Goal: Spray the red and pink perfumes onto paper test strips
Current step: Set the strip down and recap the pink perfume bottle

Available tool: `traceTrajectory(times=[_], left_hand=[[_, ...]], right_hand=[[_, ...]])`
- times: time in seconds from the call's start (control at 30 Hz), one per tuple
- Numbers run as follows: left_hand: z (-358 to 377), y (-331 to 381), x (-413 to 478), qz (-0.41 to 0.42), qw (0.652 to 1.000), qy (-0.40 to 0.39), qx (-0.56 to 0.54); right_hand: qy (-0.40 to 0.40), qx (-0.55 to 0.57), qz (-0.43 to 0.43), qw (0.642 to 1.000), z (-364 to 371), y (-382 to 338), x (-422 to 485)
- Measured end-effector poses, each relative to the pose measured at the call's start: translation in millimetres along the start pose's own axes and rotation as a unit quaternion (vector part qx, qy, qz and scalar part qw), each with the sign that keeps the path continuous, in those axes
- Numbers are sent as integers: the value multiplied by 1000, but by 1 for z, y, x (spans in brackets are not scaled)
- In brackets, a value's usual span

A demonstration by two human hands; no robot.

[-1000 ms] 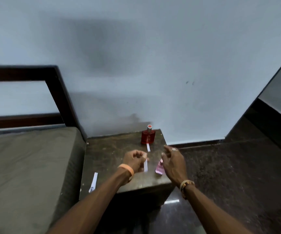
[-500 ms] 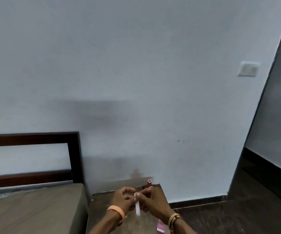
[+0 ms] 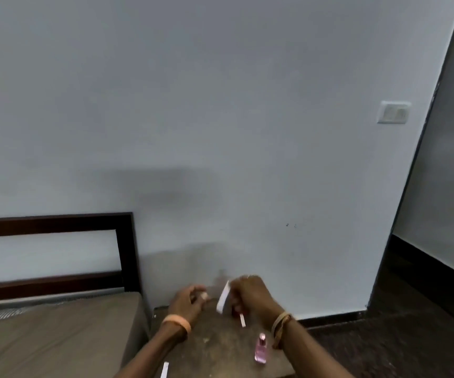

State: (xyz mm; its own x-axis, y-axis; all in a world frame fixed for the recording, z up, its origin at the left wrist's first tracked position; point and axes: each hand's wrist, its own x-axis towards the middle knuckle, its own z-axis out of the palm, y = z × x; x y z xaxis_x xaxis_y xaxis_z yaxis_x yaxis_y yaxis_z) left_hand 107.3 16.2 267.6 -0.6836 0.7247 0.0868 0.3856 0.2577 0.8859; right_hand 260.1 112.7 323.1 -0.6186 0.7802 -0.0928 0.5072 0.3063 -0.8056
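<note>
We hold a test strip [image 3: 223, 298] in right hand [image 3: 251, 294]; left hand [image 3: 187, 302] beside the grip, pink perfume [image 3: 260, 350] nearer us.

You have three strips in view: a raised strip [image 3: 223, 297], a far strip [image 3: 242, 321] and a near strip [image 3: 165, 370]. Count one pink bottle [image 3: 260, 349], one table [image 3: 220, 347], one bed [image 3: 57, 336] and one switch [image 3: 393, 112]. Two hands show: your left hand [image 3: 187, 301] and right hand [image 3: 250, 294].
</note>
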Motion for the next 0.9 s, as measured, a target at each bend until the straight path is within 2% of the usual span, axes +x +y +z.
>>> traceTrajectory(times=[0.1,0.17,0.27,0.33,0.47,0.6,0.7,0.83,0.9], left_hand=[[-8,2,4,23,995,52,81],[-11,8,5,51,989,68,124],[-14,18,6,72,983,74,150],[-14,23,7,90,980,70,164],[-12,34,13,120,972,79,185],[-12,42,18,139,964,87,208],[-18,48,23,159,956,100,224],[-25,57,27,179,946,113,244],[-27,61,28,190,942,120,250]], right_hand=[[-32,136,99,985,-7,-2,1],[-58,185,99,976,-11,-9,-4],[-14,244,113,963,-16,-17,0],[-18,205,99,973,-19,-19,6],[-21,285,85,955,-28,-33,5],[-4,201,69,977,-33,-38,10],[13,255,59,965,-40,-46,13],[18,155,26,987,-46,-53,19],[0,227,18,974,-51,-62,19]])
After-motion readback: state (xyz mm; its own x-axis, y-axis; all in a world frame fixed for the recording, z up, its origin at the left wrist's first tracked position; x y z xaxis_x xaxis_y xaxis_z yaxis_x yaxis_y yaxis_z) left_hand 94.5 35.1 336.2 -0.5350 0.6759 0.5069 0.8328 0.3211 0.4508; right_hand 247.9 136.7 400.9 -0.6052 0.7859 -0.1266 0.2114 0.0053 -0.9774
